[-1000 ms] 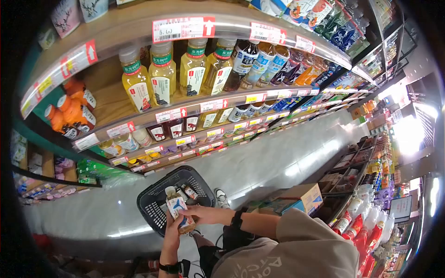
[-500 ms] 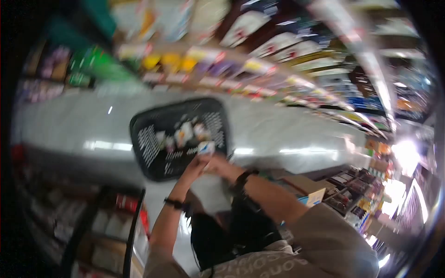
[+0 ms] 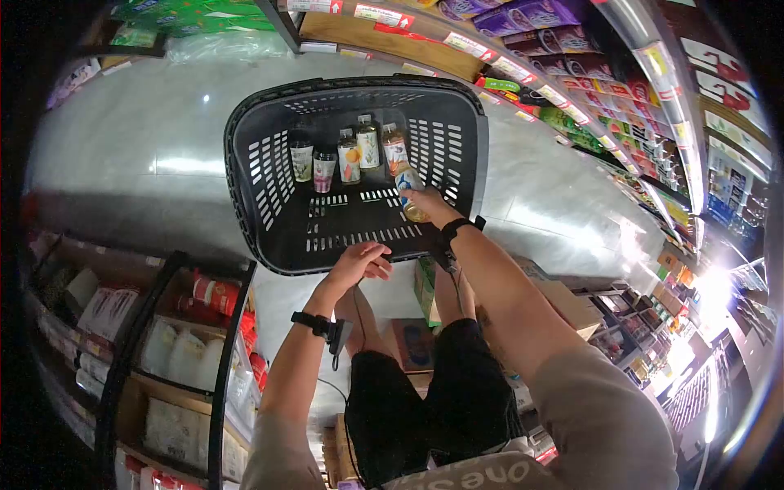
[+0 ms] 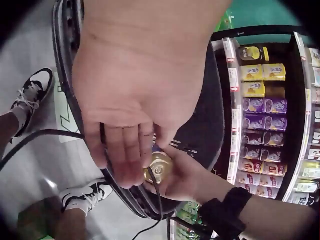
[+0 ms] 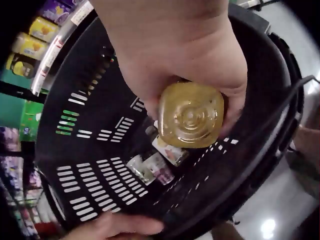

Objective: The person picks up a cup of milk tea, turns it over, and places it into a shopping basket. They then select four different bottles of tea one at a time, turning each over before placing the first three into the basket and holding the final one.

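Note:
My right hand (image 3: 430, 204) grips a clear bottle of pale yellow drink (image 3: 411, 189) over the right part of a black shopping basket (image 3: 245, 131). In the right wrist view the bottle's squarish base (image 5: 191, 115) faces the camera, with fingers around its sides. My left hand (image 3: 357, 268) is by the basket's near rim, fingers loosely bent and holding nothing. Inside the basket are a bottle with an orange fruit label (image 3: 349, 157), a pale-labelled bottle (image 3: 367, 145), another bottle (image 3: 394, 149), a greenish cup-shaped container (image 3: 302, 162) and a pinkish one (image 3: 324, 171).
Shelves with purple packs (image 3: 527, 16) and price tags run along the far right side. At the near left stands a dark rack (image 3: 175, 359) with packaged goods. Cardboard boxes (image 3: 563, 309) stand at the right, and the tiled floor (image 3: 147, 163) surrounds the basket.
Both hands were on the bottle; now the left has let go and the right alone holds it, lowered into the basket. The head view has tilted down, away from the drink shelves.

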### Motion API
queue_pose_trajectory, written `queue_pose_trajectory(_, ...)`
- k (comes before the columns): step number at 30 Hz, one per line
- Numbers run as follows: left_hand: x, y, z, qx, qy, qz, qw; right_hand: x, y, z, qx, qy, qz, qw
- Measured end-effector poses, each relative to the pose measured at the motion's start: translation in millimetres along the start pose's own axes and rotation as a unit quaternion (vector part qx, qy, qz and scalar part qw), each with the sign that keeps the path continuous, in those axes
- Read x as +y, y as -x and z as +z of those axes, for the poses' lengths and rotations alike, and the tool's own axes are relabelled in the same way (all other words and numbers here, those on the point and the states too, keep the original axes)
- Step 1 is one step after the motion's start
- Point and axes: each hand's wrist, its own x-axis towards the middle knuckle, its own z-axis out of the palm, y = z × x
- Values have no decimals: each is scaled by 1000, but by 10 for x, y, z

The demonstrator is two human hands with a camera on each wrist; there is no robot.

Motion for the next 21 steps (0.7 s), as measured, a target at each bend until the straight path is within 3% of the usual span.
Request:
queue_pose_trajectory(3,123,6,-28,-41,9,-26,999,-87,-210,110,133,184,-63,972)
queue_pose_trajectory(4,201,22,-39,-56,21,-36,998,-96,-357,106,112,203,-74,970)
queue_pose_trajectory(5,235,12,-60,-70,32,-46,996,54,-710,153,106,133,-32,985)
queue_pose_trajectory(7,232,-13,-109,-85,57,-54,993,-248,-323,144,98,-10,2,995)
queue_pose_trajectory(9,309,14,-96,-96,55,-57,992,-361,-200,112,102,13,-4,995)
queue_pose_trajectory(11,340,22,-82,-94,39,-58,993,-387,-258,119,156,124,2,980)
queue_pose_trajectory(13,314,35,-85,-83,16,-60,995,-363,-211,67,144,222,-32,964)
queue_pose_trajectory(15,299,35,-74,-63,-13,-56,996,-488,-125,122,185,183,-40,965)
queue_pose_trajectory(16,296,58,-63,-48,-37,-49,997,-586,26,97,138,246,-55,958)
queue_pose_trajectory(19,185,-9,-110,-47,-77,-45,995,-762,345,76,81,224,-81,968)
queue_pose_trajectory(21,59,-72,-180,-29,-86,-34,995,-452,46,104,90,193,-191,958)
